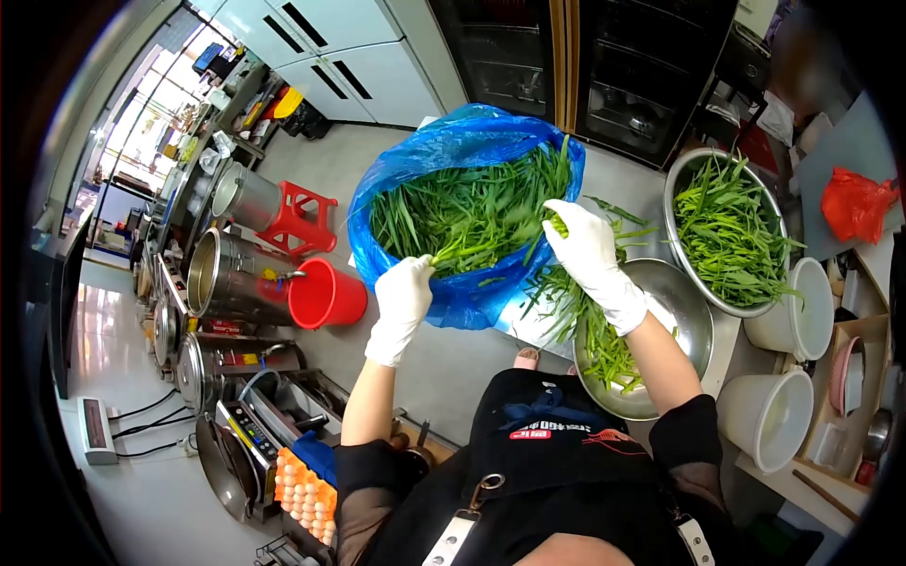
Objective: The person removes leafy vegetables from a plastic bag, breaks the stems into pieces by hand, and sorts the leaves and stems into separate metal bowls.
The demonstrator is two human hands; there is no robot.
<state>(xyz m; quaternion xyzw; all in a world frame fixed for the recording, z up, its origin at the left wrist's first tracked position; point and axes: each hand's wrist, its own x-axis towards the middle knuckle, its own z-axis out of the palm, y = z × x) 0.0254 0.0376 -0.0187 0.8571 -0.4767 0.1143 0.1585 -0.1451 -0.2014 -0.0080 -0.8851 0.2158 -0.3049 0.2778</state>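
Note:
Both hands wear white gloves. My left hand (pixel 403 297) is closed on the stem ends of some long-leaved greens (pixel 458 253), which look like water spinach, at the near edge of a blue plastic bag (pixel 377 174). More of the same greens (pixel 472 203) fill that bag. On the bag's right side, my right hand (pixel 587 253) is wrapped round a bunch of green stems, mostly hidden by the glove. Below it, a steel bowl (pixel 694 325) holds cut stems (pixel 606 354), with leafy pieces hanging over its left rim.
A larger steel basin (pixel 672 203) full of greens stands at the right, near white buckets (pixel 769 415) and a red plastic bag (pixel 854 203). To the left are a red bucket (pixel 326 294), a red stool (pixel 300 222), steel pots (pixel 236 278) and a tray of eggs (pixel 304 495).

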